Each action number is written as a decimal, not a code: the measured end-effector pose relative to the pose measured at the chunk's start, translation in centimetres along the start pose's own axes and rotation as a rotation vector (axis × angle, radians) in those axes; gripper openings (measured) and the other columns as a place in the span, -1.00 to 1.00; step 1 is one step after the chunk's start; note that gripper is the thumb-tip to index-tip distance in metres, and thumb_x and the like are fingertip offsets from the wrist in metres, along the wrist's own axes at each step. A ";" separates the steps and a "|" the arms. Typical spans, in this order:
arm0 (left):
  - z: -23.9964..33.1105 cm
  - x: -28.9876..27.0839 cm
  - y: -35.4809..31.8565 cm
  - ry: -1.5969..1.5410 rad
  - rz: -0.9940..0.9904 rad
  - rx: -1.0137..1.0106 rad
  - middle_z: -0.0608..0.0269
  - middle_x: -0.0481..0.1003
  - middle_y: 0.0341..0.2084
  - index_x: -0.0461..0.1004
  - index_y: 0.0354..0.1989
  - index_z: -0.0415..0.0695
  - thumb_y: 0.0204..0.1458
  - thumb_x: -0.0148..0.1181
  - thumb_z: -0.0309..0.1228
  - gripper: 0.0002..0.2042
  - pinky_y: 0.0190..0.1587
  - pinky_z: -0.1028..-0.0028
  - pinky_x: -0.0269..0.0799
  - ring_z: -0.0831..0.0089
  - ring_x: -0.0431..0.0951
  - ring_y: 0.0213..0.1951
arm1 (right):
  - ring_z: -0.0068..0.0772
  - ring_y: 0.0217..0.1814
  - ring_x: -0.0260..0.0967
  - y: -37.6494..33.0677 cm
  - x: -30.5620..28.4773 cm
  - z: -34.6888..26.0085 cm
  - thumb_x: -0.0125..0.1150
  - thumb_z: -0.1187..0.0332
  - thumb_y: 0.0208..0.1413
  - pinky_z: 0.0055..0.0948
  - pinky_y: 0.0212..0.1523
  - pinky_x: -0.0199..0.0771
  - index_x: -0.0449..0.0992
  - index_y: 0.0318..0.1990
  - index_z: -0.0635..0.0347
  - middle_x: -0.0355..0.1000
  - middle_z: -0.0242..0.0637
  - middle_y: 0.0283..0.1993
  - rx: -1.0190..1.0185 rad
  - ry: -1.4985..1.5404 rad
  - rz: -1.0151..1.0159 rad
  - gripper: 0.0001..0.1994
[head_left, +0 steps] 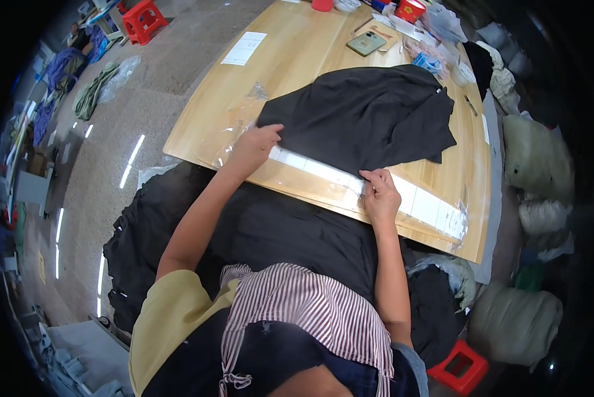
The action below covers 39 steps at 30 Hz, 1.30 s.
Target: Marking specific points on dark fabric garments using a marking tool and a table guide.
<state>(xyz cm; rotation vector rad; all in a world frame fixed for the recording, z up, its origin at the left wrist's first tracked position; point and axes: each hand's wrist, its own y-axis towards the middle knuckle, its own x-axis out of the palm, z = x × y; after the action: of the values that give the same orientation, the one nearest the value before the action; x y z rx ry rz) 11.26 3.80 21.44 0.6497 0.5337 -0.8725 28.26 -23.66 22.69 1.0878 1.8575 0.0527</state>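
Note:
A piece of black fabric (376, 116) lies on the wooden table, its near edge running along a white paper strip (419, 200) under clear film at the table's front. My left hand (254, 149) is at the fabric's left corner, finger and thumb closed on its edge. Further right, my right hand (381, 193) pinches the near edge over the strip, its fingers curled. More black cloth (290, 218) hangs over my lap below the table edge.
On the wooden table (197, 126) are a white paper sheet (244, 48), a phone (365, 44), a pen (471, 105) and a red tub (410, 10). Stuffed sacks (538, 159) line the right side. Red stools (143, 21) stand at far left and near right.

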 end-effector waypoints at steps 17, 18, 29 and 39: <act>10.3 10.6 -2.0 0.199 -0.075 0.414 -0.08 0.31 0.14 0.37 0.07 -0.28 -0.06 0.28 -0.25 -0.47 0.22 0.05 0.11 -0.06 0.22 0.19 | -0.39 -0.35 0.41 1.1 -1.4 1.6 0.10 0.59 -0.06 -0.51 -0.27 0.41 0.59 -0.17 0.19 0.43 -0.25 -0.14 0.109 0.336 -0.072 -0.72; 10.5 10.6 -2.0 0.199 -0.078 0.418 -0.08 0.31 0.14 0.37 0.07 -0.28 -0.06 0.28 -0.25 -0.47 0.22 0.05 0.11 -0.06 0.22 0.19 | -0.48 -0.30 0.39 1.1 -1.6 2.1 0.09 0.61 -0.05 -0.58 -0.26 0.36 0.58 -0.15 0.22 0.43 -0.26 -0.12 0.114 0.382 -0.027 -0.72; 11.0 10.1 -3.0 0.279 -0.005 0.327 -0.14 0.22 0.18 0.45 0.07 -0.03 -0.09 0.31 -0.16 -0.50 0.23 -0.13 0.05 -0.15 0.13 0.26 | -0.61 -0.47 0.32 3.5 -1.9 -0.9 0.13 0.21 0.22 -0.54 -0.39 0.32 0.53 -0.37 0.24 0.45 -0.41 -0.48 0.388 0.495 -0.211 -0.73; 10.6 9.8 -2.8 0.241 -0.021 0.257 -0.14 0.19 0.21 0.53 -0.06 0.03 -0.13 0.34 -0.15 -0.58 0.23 -0.20 0.01 -0.19 0.09 0.28 | -0.62 -0.46 0.36 2.9 2.3 -1.7 0.17 0.43 0.12 -0.57 -0.39 0.37 0.56 -0.14 0.14 0.46 -0.35 -0.47 0.202 0.380 -0.306 -0.83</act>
<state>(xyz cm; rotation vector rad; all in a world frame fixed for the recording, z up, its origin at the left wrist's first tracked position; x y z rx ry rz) 15.90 -10.16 21.38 0.9939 0.6503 -0.8957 28.56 -19.72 23.32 0.9621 2.3974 -0.1162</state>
